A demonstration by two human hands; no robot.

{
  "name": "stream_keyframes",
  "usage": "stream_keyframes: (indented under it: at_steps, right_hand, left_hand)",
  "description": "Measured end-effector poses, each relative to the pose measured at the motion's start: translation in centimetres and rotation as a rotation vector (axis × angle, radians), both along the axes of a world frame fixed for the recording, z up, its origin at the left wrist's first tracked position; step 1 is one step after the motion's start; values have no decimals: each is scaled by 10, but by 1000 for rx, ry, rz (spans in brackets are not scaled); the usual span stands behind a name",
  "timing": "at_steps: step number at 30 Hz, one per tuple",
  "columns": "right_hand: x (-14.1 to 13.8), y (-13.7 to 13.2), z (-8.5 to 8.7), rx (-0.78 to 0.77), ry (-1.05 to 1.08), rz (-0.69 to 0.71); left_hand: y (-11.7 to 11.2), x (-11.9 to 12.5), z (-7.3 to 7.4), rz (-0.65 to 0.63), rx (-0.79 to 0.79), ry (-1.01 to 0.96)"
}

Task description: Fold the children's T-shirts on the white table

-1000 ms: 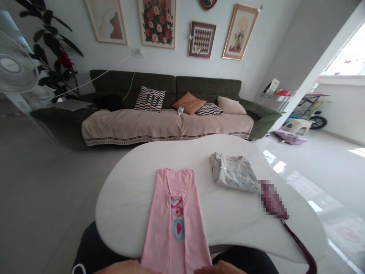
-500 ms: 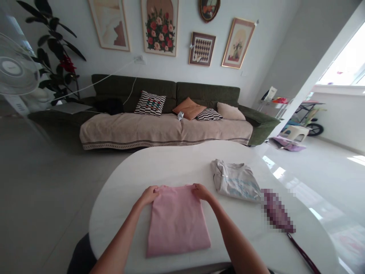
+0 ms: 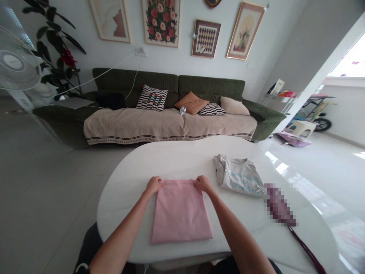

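Note:
A pink garment (image 3: 181, 211) lies folded in half on the white oval table (image 3: 176, 160), right in front of me. My left hand (image 3: 154, 185) grips its far left corner with the fingers curled round the edge. At the far right corner my right hand (image 3: 202, 183) pinches the cloth the same way. Both forearms reach out over the table on either side of the garment. A folded grey shirt with a pale blue print (image 3: 238, 176) rests to the right of it, apart from my hands.
A purple blurred object with a dark strap (image 3: 281, 209) lies near the table's right edge. Beyond the table stands a dark green sofa (image 3: 171, 102) with cushions. A white fan (image 3: 14, 64) and a leafy plant (image 3: 57, 49) stand at the left.
One second ago the pink garment lay long over the near edge, print up. My hands carried its near end to the far end, halving it, and still hold the far corners.

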State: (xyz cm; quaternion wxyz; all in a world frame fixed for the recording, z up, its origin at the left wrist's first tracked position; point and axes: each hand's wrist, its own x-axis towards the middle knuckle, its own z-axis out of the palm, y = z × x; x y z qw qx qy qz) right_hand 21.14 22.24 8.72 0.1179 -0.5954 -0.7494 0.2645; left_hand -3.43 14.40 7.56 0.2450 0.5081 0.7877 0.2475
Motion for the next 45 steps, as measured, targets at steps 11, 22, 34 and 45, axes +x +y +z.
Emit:
stream_keyframes:
  at_steps: [11, 22, 34, 45]
  right_hand:
    - [57, -79, 102, 655, 466, 68]
    - [62, -97, 14, 347, 73, 257]
    - [-21, -190, -38, 361, -199, 37]
    - [-4, -155, -6, 393, 15, 131]
  left_hand:
    - [-30, 4, 107, -317, 549, -302]
    - [-56, 34, 26, -330, -1, 250]
    - [4, 73, -5, -421, 77, 318]
    - [-53, 74, -26, -153, 170, 514]
